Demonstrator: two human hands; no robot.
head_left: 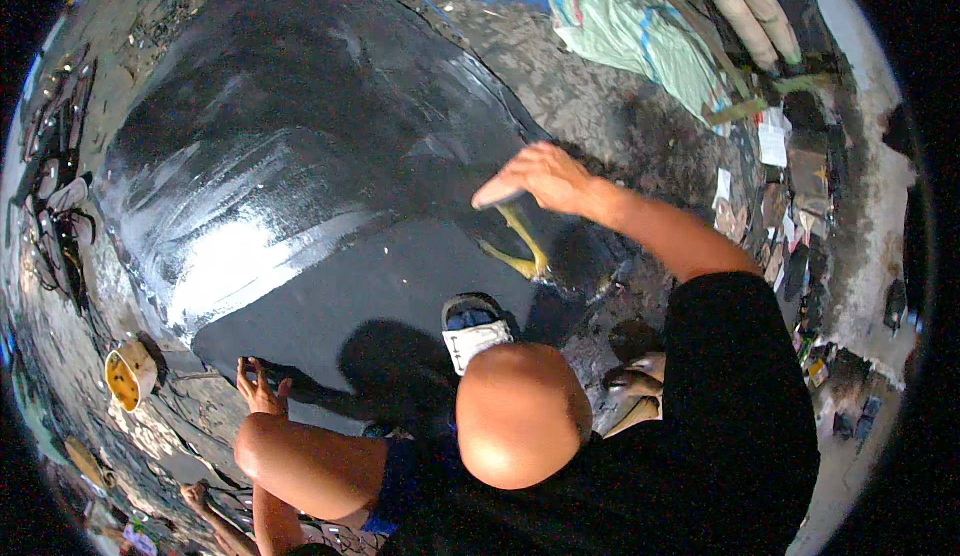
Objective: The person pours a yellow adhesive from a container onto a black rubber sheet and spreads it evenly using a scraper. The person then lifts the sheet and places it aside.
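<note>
On the black rubber sheet [330, 176], mid-right, your right hand [545, 178] presses flat, fingers together, above a yellow glue smear [520, 246]. Left hand [258, 386] splayed wide on the sheet's lower edge. Yellow glue tub [130, 374] sits left.

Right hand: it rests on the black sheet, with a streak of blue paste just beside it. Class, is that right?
Not quite. In the head view the right hand does rest on the black sheet, but the streak of paste just beside it is yellow, not blue.
</note>
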